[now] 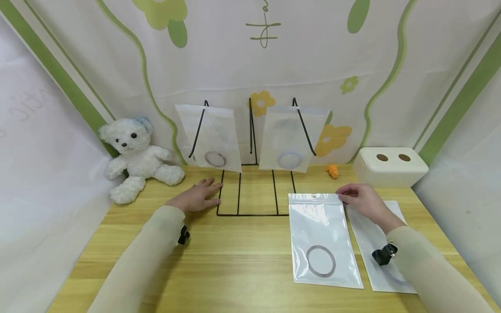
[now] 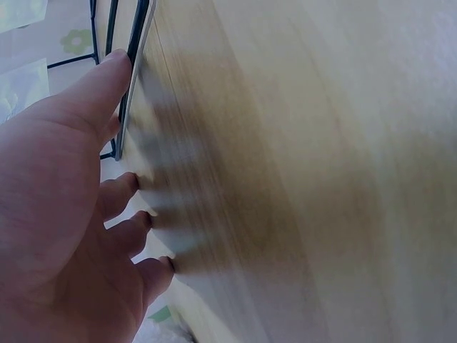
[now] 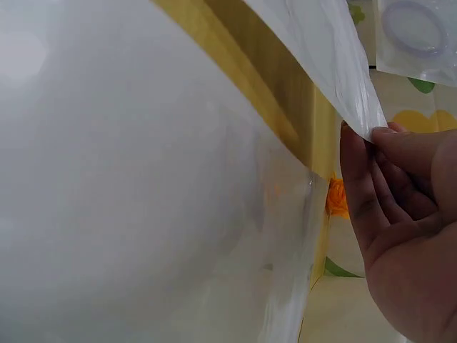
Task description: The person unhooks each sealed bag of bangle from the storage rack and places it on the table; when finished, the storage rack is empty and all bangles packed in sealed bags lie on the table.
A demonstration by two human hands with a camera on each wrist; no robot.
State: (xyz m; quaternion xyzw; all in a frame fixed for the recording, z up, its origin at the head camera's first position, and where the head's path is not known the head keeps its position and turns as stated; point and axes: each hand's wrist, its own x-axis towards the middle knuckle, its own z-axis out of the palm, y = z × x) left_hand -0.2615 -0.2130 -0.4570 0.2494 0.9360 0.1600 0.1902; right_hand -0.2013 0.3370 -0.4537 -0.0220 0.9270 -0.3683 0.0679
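My right hand (image 1: pixel 364 202) pinches the top right corner of a zip bag (image 1: pixel 318 226), glossy white with a bangle-like ring (image 1: pixel 334 261) inside. In the right wrist view, that corner of the bag (image 3: pixel 335 64) is between thumb and fingertips. Under my right forearm lies a second zip bag (image 1: pixel 365 243), partly hidden. At the left side of a black wire rack (image 1: pixel 254 214), my left hand (image 1: pixel 199 195) rests with fingers spread; its thumb touches the base wire (image 2: pixel 134 64). Two more zip bags with rings, a left bag (image 1: pixel 217 134) and a right bag (image 1: pixel 291 134), hang on the rack.
A white teddy bear (image 1: pixel 135 161) sits at the back left of the wooden table (image 1: pixel 219 261). At the back right stands a white box (image 1: pixel 391 174) with two round holes, a small orange object (image 1: pixel 332 171) to its left. Patterned cloth (image 1: pixel 219 56) rises behind everything.
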